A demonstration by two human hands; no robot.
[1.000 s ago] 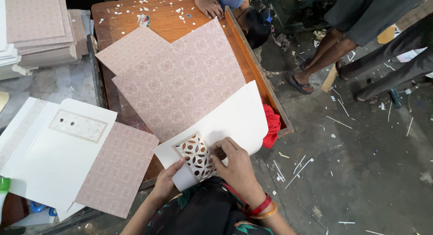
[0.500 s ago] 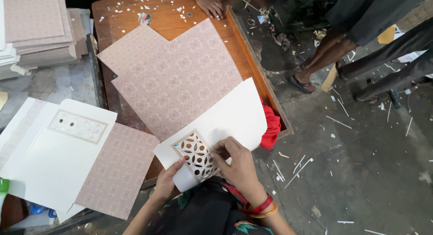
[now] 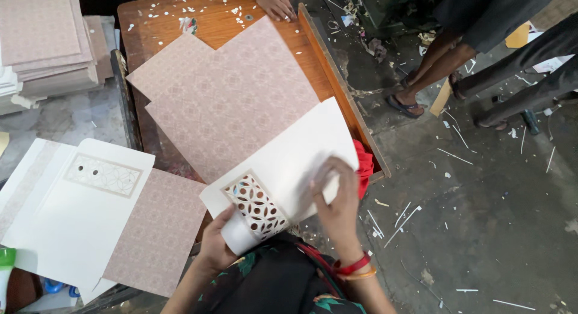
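Both hands are gripping one white card sheet (image 3: 283,175) at the wooden table's (image 3: 180,34) near edge: my left hand (image 3: 220,245) is pinching its curled lattice-cut end (image 3: 256,207), my right hand (image 3: 340,196) is pressing flat, its length running up-right away from me.

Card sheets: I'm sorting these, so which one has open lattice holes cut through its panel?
The white sheet held by the left hand and right hand. The flat white sheet on the left bears a lattice panel, not cut open.
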